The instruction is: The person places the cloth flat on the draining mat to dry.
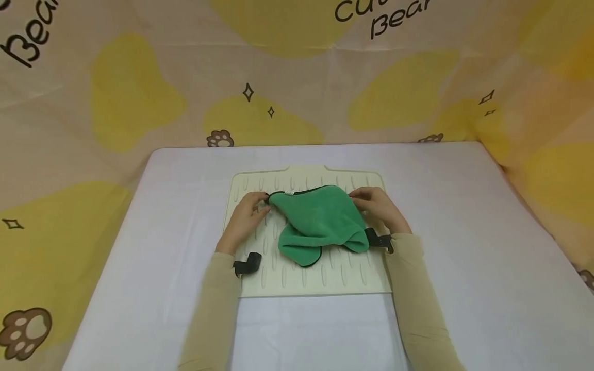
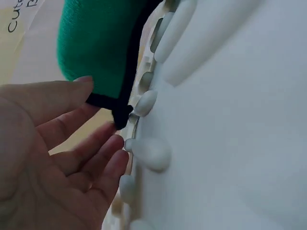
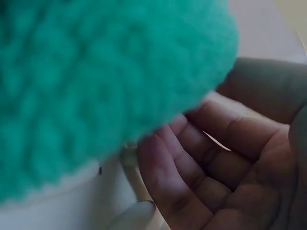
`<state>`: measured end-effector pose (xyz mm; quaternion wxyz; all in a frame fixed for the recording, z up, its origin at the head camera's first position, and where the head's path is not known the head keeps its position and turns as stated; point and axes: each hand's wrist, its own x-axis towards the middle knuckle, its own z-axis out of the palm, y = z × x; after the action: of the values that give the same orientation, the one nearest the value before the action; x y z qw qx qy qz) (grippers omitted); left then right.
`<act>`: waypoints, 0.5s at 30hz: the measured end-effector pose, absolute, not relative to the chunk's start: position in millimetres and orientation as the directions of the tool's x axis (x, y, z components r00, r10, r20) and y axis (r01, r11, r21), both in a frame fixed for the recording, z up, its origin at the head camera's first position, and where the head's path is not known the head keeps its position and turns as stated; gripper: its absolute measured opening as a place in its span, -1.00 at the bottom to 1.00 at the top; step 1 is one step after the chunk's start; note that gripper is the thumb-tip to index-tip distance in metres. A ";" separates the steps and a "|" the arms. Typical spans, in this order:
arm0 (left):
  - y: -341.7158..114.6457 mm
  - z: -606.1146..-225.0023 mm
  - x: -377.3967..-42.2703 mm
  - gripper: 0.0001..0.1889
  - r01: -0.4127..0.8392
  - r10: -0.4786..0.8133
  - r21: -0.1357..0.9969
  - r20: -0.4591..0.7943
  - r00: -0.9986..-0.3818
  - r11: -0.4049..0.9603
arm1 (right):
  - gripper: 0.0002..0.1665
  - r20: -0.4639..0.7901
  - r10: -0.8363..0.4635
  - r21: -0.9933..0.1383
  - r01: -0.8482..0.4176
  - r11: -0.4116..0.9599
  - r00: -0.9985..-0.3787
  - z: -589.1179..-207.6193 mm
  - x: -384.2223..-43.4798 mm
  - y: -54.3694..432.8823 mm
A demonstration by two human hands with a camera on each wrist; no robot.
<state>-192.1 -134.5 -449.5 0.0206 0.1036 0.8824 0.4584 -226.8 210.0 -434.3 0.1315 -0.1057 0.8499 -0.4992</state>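
A crumpled green towel [image 1: 320, 216] with black edging lies over the pale ridged mat [image 1: 343, 288], its upper edge lifted a little. At its upper left corner my left hand [image 1: 243, 219] pinches the black-trimmed tip. The left wrist view shows the thumb and index finger of that hand [image 2: 62, 139] on the towel [image 2: 100, 48], the other fingers loosely bent below. My right hand [image 1: 378, 206] holds the towel's right edge. In the right wrist view the fluffy towel [image 3: 105, 91] partly covers the fingertips of the right hand [image 3: 216, 153].
The mat lies on a white-covered table [image 1: 464, 206]. A yellow patterned cloth [image 1: 297, 77] hangs behind the table and along both sides. Black wrist mounts [image 1: 248, 264] sit at both cuffs, the right one against the towel's edge.
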 end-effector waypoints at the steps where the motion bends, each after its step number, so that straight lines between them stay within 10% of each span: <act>1: -135.4 -450.0 -191.4 -0.62 0.146 0.185 0.829 0.052 -0.981 0.540 | -0.65 -0.126 -0.312 -0.879 -0.040 0.475 -0.942 -434.2 -225.7 209.1; 15: -136.1 -449.2 -194.0 -0.76 -0.081 0.052 0.995 -0.085 -0.995 0.065 | -0.55 -0.230 -0.439 -0.940 0.082 0.330 -0.869 -440.1 -219.5 215.7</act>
<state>-194.0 -136.1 -449.2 0.0488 -0.0101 0.7281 0.6836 -219.5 215.7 -440.1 0.2295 -0.1138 0.7825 -0.5675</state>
